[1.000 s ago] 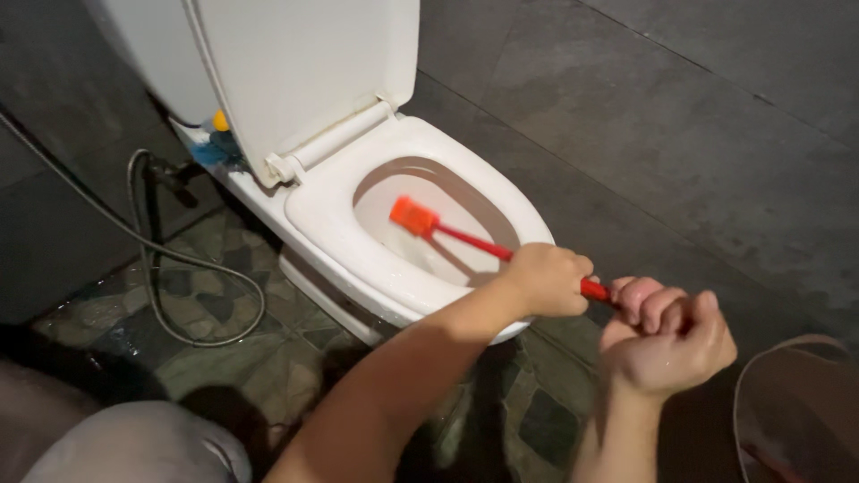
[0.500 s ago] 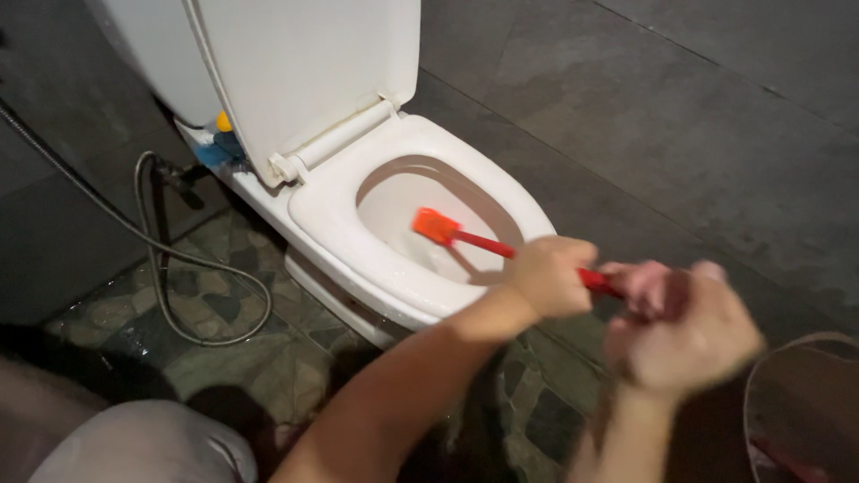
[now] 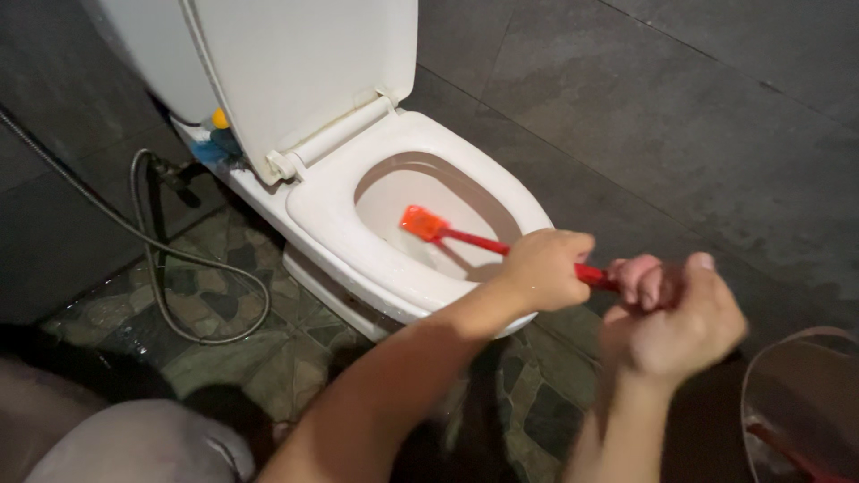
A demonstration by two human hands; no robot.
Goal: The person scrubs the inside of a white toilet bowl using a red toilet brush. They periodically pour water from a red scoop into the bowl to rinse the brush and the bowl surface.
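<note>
Both hands grip the red toilet brush (image 3: pixel 501 246) by its handle — the left hand (image 3: pixel 544 268) closed around the middle of the shaft, the right hand (image 3: pixel 676 313) fisted on the near end, blurred with motion. A second ago the orange brush head lay toward the left of the toilet bowl (image 3: pixel 429 201); now it sits nearer the middle, lower against the wet inner wall, so the scrubbing stroke has swept across and the bowl is being worked over in passes. The white seat (image 3: pixel 358 241) is down, the lid (image 3: pixel 304 72) raised. A metal hose (image 3: pixel 179 259) loops on the stone-patterned floor to the left; a clear bucket rim (image 3: pixel 787 394) shows at near right.
</note>
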